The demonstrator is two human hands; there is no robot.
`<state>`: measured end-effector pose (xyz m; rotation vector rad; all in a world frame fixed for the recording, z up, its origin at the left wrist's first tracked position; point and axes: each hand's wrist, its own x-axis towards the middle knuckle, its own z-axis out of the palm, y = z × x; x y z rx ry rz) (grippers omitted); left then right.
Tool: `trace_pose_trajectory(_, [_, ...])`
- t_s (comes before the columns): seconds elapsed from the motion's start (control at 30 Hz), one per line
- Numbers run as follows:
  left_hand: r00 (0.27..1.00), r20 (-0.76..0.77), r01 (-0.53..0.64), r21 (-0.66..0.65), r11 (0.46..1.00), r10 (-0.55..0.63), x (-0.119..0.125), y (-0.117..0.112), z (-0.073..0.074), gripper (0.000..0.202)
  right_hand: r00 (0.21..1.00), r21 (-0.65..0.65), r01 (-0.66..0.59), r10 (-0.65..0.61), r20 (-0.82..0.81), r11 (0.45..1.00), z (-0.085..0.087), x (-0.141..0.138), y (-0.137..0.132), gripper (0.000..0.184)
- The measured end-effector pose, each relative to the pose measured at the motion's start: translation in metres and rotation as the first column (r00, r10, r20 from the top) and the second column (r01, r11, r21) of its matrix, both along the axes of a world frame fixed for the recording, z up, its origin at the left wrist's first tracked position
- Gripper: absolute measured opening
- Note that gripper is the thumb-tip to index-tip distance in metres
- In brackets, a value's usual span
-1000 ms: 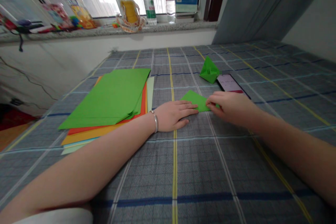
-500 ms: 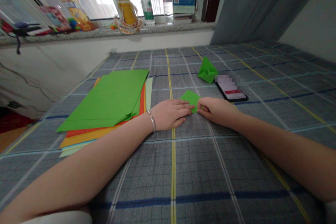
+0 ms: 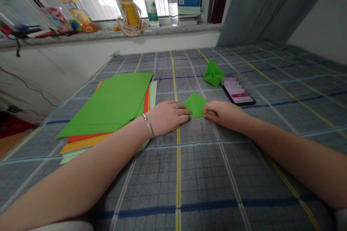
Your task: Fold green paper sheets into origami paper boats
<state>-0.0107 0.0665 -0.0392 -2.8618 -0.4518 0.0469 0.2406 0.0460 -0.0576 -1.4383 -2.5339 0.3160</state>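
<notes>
A small folded piece of green paper [image 3: 196,105] lies flat on the checked cloth between my hands, its peak pointing away from me. My left hand [image 3: 170,116], with a silver bangle at the wrist, rests flat, its fingertips on the paper's left corner. The right corner is pinched between the thumb and curled fingers of my right hand [image 3: 221,112]. Beyond the paper stands a folded green paper shape [image 3: 213,74] with a pointed top. To the left, under my left forearm, is a stack of coloured paper [image 3: 108,101] with green sheets uppermost.
A phone [image 3: 238,90] lies right of the folded shape. Checked cloth [image 3: 206,180] covers the surface. Along the windowsill [image 3: 105,35] stand a yellow drink bottle [image 3: 74,5], a green-labelled water bottle [image 3: 151,5] and stacked boxes [image 3: 189,1].
My left hand has slid left along the paper, uncovering more of it. My right hand keeps its pinch at the right corner.
</notes>
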Motion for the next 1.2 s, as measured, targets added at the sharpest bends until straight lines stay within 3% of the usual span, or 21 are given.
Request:
trace_pose_trajectory(0.27, [0.999, -0.024, -0.037, -0.033, 0.999, 0.036, -0.015, 0.000, 0.013, 0.021, 1.000, 0.000, -0.011, 0.011, -0.026, 1.000, -0.001, 0.002, -0.001, 0.012])
trace_pose_trajectory(0.47, [0.998, 0.025, -0.049, -0.096, 0.994, 0.051, -0.027, 0.002, 0.015, 0.019, 0.999, 0.002, -0.027, 0.027, -0.036, 1.000, -0.004, 0.005, 0.002, 0.012])
trace_pose_trajectory(0.73, [0.990, -0.079, -0.120, -0.086, 0.989, 0.113, -0.036, 0.004, 0.019, 0.017, 0.999, -0.004, -0.019, 0.019, -0.032, 1.000, -0.003, 0.004, 0.002, 0.011])
trace_pose_trajectory(0.9, [0.987, -0.026, -0.161, -0.167, 0.973, 0.159, -0.042, 0.007, 0.016, 0.015, 0.999, 0.004, -0.013, 0.013, -0.030, 1.000, -0.003, 0.004, 0.000, 0.011])
trace_pose_trajectory(1.07, [0.921, 0.120, -0.320, -0.305, 0.897, 0.370, -0.037, 0.008, 0.010, 0.017, 0.998, 0.204, -0.057, 0.059, -0.003, 0.977, -0.005, 0.007, -0.001, 0.013])
trace_pose_trajectory(1.2, [0.844, 0.212, -0.357, -0.463, 0.812, 0.492, -0.033, 0.013, 0.002, 0.031, 0.994, 0.302, -0.093, 0.104, -0.021, 0.949, -0.007, 0.008, 0.000, 0.036])
